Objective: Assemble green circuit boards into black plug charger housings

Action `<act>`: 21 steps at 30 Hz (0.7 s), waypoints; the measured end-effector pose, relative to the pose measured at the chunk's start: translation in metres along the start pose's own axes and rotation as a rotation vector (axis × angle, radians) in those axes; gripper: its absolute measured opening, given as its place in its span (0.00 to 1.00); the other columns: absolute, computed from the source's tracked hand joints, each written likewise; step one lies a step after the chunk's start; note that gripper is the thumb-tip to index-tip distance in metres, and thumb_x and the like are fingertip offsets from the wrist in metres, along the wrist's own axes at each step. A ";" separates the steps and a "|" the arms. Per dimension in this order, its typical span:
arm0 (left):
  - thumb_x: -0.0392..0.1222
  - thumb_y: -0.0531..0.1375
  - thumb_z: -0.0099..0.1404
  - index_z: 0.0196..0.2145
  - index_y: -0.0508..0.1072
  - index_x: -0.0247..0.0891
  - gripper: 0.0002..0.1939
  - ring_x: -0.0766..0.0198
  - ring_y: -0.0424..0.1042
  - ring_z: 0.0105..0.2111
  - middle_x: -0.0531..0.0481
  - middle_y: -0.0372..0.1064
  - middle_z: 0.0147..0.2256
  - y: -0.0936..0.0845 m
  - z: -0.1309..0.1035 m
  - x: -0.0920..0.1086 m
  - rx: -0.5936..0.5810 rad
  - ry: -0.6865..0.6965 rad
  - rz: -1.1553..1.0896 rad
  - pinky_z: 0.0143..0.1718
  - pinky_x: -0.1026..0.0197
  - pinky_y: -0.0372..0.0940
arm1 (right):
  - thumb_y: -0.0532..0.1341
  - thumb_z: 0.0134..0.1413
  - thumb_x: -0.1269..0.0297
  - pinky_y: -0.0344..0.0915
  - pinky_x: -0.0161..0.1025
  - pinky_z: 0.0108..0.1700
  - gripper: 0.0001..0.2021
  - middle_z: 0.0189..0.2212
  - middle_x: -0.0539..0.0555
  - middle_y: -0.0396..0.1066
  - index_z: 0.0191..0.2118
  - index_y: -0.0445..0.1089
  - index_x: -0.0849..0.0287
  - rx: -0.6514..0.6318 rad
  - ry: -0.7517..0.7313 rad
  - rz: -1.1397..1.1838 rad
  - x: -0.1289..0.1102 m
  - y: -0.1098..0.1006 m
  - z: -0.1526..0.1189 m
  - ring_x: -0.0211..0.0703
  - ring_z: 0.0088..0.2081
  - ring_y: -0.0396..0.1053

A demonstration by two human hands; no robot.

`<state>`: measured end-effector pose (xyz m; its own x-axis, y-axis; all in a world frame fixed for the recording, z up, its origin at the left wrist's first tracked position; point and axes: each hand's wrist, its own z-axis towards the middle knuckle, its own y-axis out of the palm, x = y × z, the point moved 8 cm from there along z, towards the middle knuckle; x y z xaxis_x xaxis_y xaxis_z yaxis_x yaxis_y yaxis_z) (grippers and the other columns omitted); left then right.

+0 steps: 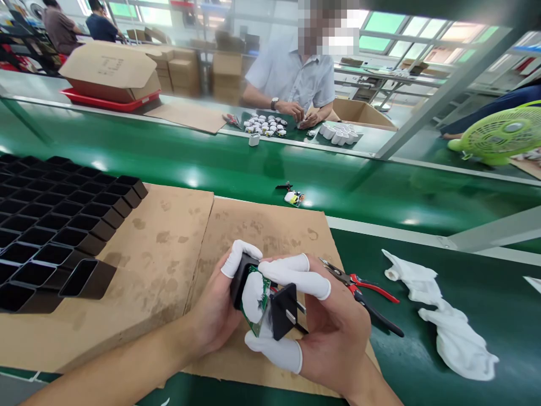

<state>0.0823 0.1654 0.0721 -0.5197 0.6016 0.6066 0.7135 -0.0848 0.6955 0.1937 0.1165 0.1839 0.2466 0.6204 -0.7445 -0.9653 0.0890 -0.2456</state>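
Above the cardboard sheet [270, 231], my left hand [215, 310] is closed around a black plastic housing [240, 276]. White covers sit on several of my fingertips. My right hand [333, 327] grips a green circuit board [255, 324] with a white blob on it, its finger on the upper edge and thumb below. The board lies against the opening of the housing, partly inside it. A black plate with metal prongs [284, 312] stands beside the board, near my right fingers. My left fingers behind the housing are mostly hidden.
Black open housings [84, 225] stand in rows at left. Red-handled pliers [359, 285] and white gloves [452, 327] lie at right. Another circuit board [295, 197] rests on the green belt [190, 163]. Across it, a person [296, 79] handles small parts near a green fan [502, 135].
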 end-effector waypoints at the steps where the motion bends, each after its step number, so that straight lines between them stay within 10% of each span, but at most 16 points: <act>1: 0.71 0.80 0.56 0.40 0.79 0.43 0.32 0.59 0.72 0.40 0.52 0.73 0.38 0.000 0.000 0.000 -0.005 0.002 0.002 0.41 0.64 0.71 | 0.85 0.53 0.67 0.81 0.49 0.47 0.36 0.52 0.57 0.84 0.66 0.79 0.47 -0.005 0.003 0.006 0.001 0.001 -0.001 0.55 0.47 0.85; 21: 0.67 0.82 0.55 0.39 0.79 0.41 0.31 0.64 0.74 0.37 0.55 0.75 0.36 -0.002 0.000 -0.002 0.012 -0.008 -0.062 0.41 0.67 0.70 | 0.83 0.56 0.71 0.80 0.44 0.51 0.33 0.50 0.54 0.83 0.64 0.78 0.48 -0.037 -0.019 -0.051 0.000 0.006 0.004 0.48 0.48 0.82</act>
<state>0.0821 0.1646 0.0697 -0.5598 0.6114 0.5593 0.6854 -0.0376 0.7272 0.1875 0.1199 0.1849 0.2931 0.6305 -0.7187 -0.9476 0.0919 -0.3059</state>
